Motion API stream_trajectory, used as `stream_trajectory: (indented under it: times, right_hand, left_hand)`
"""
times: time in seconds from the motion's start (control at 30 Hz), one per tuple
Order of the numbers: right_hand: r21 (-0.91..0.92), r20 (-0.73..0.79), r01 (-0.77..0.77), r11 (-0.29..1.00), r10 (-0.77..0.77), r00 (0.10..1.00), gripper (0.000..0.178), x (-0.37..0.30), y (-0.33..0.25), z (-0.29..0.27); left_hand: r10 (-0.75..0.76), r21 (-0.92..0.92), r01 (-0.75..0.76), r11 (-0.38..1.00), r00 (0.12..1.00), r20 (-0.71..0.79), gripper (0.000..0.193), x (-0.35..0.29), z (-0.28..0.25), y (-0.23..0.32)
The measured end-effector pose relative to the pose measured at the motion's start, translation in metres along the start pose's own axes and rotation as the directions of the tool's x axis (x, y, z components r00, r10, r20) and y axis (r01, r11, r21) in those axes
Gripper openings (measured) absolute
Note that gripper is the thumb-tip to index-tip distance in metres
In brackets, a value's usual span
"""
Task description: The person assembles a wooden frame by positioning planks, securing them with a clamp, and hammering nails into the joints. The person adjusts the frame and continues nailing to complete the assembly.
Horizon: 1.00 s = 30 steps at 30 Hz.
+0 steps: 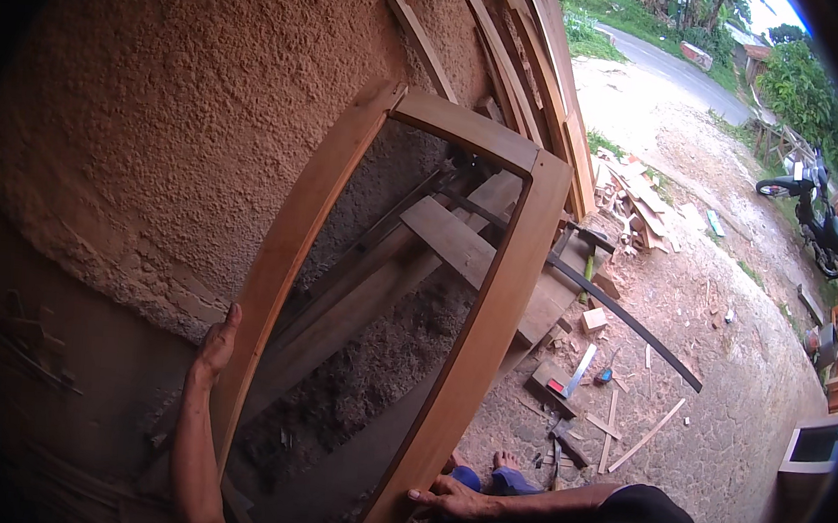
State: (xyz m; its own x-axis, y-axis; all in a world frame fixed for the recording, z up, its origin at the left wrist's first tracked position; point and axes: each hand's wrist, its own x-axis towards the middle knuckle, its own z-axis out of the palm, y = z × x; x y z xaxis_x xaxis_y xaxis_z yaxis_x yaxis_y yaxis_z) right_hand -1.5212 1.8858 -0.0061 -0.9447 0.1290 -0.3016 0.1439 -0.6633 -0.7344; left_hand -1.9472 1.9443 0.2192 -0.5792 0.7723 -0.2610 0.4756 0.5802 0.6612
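Observation:
A long rectangular wooden frame point(495, 311), with an open middle, stands tilted in front of me. My left hand point(219, 343) is closed round its left side piece, thumb up along the outer edge. Lower down, my right hand point(459, 498) grips the right side piece, the thumb lying on its face and the other fingers partly hidden. The frame's far end has a short cross piece point(467, 129) joined at both corners; its near end runs out of the picture. Through the opening, thick wooden beams point(450, 239) show beneath the frame.
A rough brown wall point(156, 127) rises at the left, with long planks point(540, 66) leaning near it. A dark metal bar point(633, 323) juts out right. On the ground lie a hammer point(571, 444), a try square point(581, 370), and wood offcuts point(642, 204). A motorcycle point(820, 217) stands farther off.

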Motion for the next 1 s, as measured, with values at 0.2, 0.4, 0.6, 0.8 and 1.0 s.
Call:
stream_trajectory:
  times: [0.2, 0.4, 0.6, 0.8, 1.0]
  right_hand:
    - [-0.115, 0.12, -0.279, 0.954, 0.292, 0.949, 0.071, 0.034, 0.042, -0.016]
    - [0.08, 0.063, -0.364, 0.928, 0.359, 0.931, 0.078, 0.068, 0.077, -0.014]
    - [0.248, 0.047, -0.293, 0.923, 0.291, 0.956, 0.081, 0.096, 0.09, -0.009]
    - [0.304, 0.017, -0.449, 0.84, 0.466, 0.884, 0.075, 0.115, 0.087, -0.013]
    - [0.461, 0.073, -0.379, 0.802, 0.391, 0.917, 0.073, 0.149, 0.123, -0.017]
  left_hand:
    - [-0.043, 0.134, 0.018, 0.991, 0.981, 0.189, 0.102, 0.072, 0.052, -0.071]
    - [-0.071, 0.305, -0.032, 0.952, 0.944, 0.321, 0.109, 0.137, 0.082, -0.12]
    - [0.048, 0.417, -0.156, 0.895, 0.965, 0.258, 0.115, 0.171, 0.108, -0.143]
    - [0.185, 0.453, -0.306, 0.837, 0.938, 0.292, 0.117, 0.2, 0.126, -0.152]
    - [0.22, 0.453, -0.355, 0.818, 0.92, 0.323, 0.118, 0.231, 0.14, -0.17]
